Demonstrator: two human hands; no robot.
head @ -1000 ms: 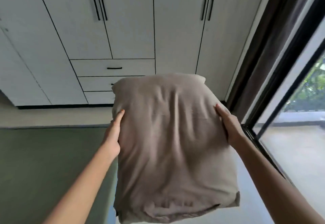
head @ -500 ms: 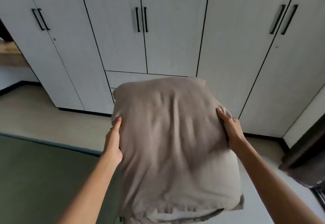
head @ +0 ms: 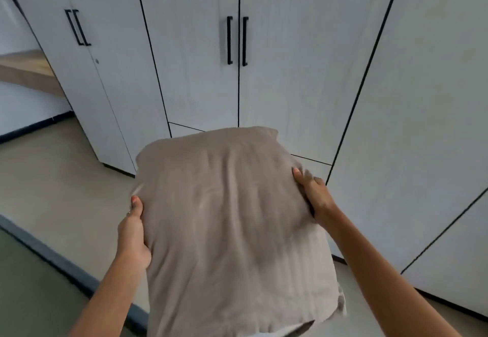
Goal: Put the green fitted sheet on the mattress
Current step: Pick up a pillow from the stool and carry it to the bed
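I hold a beige pillow (head: 227, 225) out in front of me at chest height, between both hands. My left hand (head: 133, 233) grips its left edge with the thumb on top. My right hand (head: 313, 191) grips its right edge, fingers pressed into the fabric. The green fitted sheet (head: 29, 291) covers the mattress at the lower left, with a dark blue-grey edge (head: 60, 260) running diagonally along it.
A white wardrobe (head: 290, 59) with black handles (head: 237, 40) fills the wall ahead and to the right. Beige floor (head: 60, 172) lies between the bed and the wardrobe. A wooden ledge (head: 23, 69) shows at far left.
My view has swung left, away from the window, so the wardrobe now fills the frame. The pillow stays held in both hands, and less of the green bed shows.
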